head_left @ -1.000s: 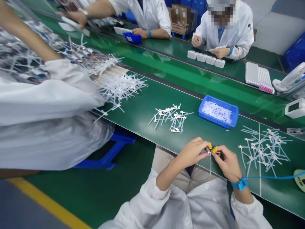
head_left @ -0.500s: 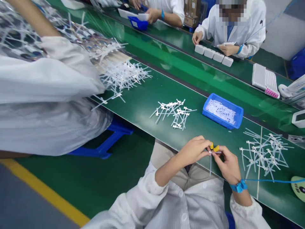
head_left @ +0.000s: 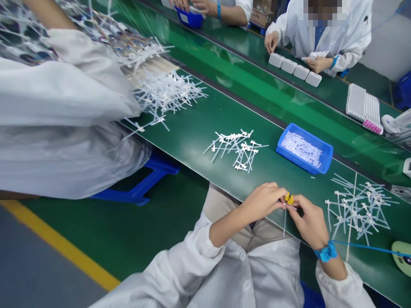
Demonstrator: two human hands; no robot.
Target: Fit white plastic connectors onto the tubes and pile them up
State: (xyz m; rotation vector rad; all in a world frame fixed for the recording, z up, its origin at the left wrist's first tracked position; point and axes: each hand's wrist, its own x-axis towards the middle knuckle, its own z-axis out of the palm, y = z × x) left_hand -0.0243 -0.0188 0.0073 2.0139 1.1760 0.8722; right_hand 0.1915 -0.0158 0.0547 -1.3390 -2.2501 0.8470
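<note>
My left hand [head_left: 263, 201] and my right hand [head_left: 308, 220] meet above the near edge of the green bench, fingertips pinched close together. Yellow covers [head_left: 290, 199] sit on a fingertip of each hand. From my left fingers a thin translucent strip [head_left: 284, 224] with a small white piece at its top hangs straight down. My right fingers pinch a small thin white strip [head_left: 292, 208] against it; the exact contact is too small to make out. Loose strips with white pieces [head_left: 359, 209] lie to the right, and a smaller group [head_left: 239, 149] lies to the left.
Beyond my hands stands a blue bin [head_left: 326, 164] of small white strips. A large heap of strips [head_left: 173, 92] lies farther left, beside a co-worker's white sleeve [head_left: 80, 81]. Across the line, another person handles white boxes [head_left: 294, 69]. A blue cord [head_left: 362, 245] runs from my right wristband.
My yellow-covered fingertips have come closer together, and the small white strip in my right fingers has moved against the hanging strip's top. The view has shifted slightly.
</note>
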